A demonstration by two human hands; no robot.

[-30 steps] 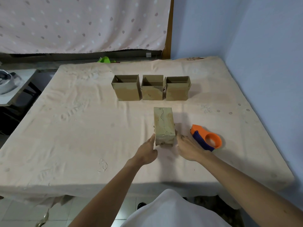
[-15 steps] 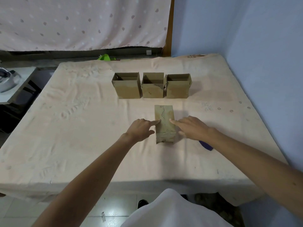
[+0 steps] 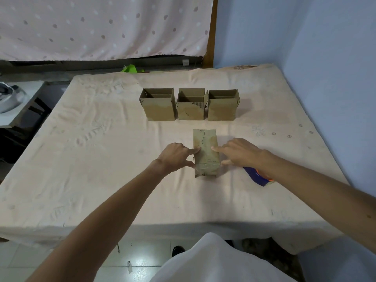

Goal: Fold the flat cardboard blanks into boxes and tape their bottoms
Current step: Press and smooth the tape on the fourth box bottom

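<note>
In the head view, we see the taped box lying on its side in the middle of the table, with its long side pointing away from us. Shiny tape runs over its top and its near end. Our left hand holds the left edge of this box: the forefinger lies stretched on the top face, the thumb presses the left side near the front corner, and the other fingers are curled in. Our right hand does the same on the right edge, forefinger on top and thumb against the right side; its other fingers are hidden from us. Just behind the right wrist lies the tape dispenser, blue and orange, partly covered by the arm. Farther back, three open boxes stand upright in a row, close beside each other and well apart from the taped box.
</note>
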